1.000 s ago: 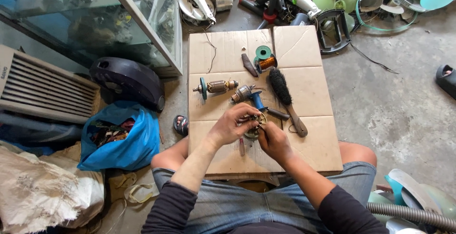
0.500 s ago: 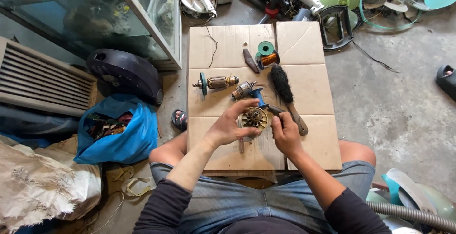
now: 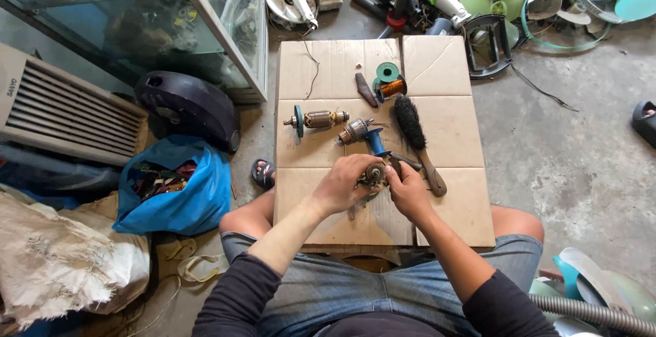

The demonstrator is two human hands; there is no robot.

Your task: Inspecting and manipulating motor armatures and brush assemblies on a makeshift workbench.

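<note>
Fingers of the left hand [image 3: 340,186] were curled around a small round metal motor part with copper windings [image 3: 374,175], and those of the right hand [image 3: 408,192] gripped its other side, so both hands grasped it together. The part was held just above the flat brown cardboard sheet [image 3: 451,214] that covered the low work surface, near the sheet's middle.

On that cardboard, just beyond the hands, lay a copper-wound armature with a blue plastic end [image 3: 362,134]; further left on it lay a second armature with a green disc on its shaft [image 3: 316,119]. A black-bristled brush with a wooden handle [image 3: 418,142] lay right of the hands, and a green spool of copper wire [image 3: 389,82] and a small dark knife-like tool [image 3: 365,89] sat toward the far edge.

Judging by the loose parts, the work looked mid-way: two armatures lay out and apart, while the piece in hand was not yet set down. Whether it was being opened or assembled could not be told.
</note>
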